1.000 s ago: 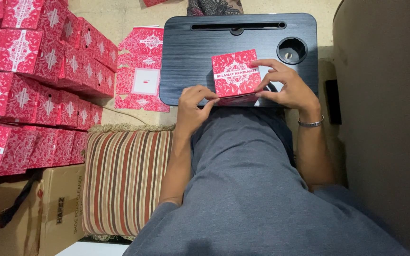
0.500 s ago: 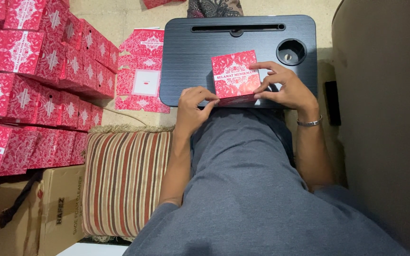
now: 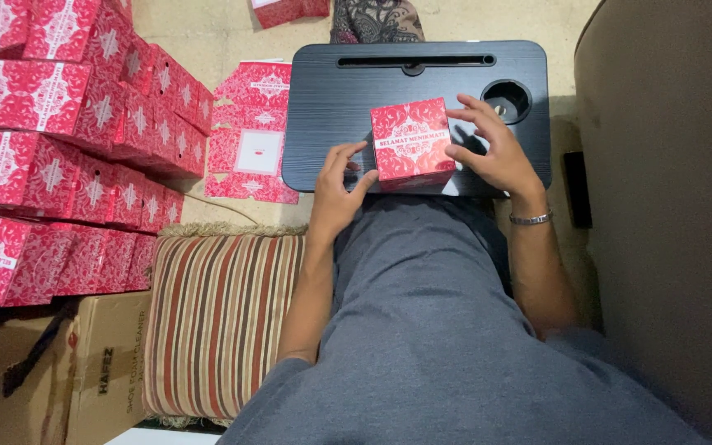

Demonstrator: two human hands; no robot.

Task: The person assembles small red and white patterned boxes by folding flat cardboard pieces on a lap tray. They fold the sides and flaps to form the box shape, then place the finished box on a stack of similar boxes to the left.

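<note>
A small red box [image 3: 411,142] with white ornament stands folded up on a black lap tray [image 3: 323,124]. My left hand [image 3: 337,189] rests at the box's lower left, fingertips touching its side. My right hand [image 3: 492,148], with a metal bracelet on the wrist, sits against the box's right side with the fingers spread. Both hands press the box between them. My grey shirt fills the lower middle of the view.
Many finished red boxes [image 3: 59,140] are stacked at the left. Flat unfolded red box blanks [image 3: 253,136] lie on the floor beside the tray. A striped cushion [image 3: 220,317] and a brown carton [image 3: 84,371] sit lower left. A dark sofa side [image 3: 669,206] rises at the right.
The box has been set more upright and squared between my hands. My right fingers have spread out along its right side.
</note>
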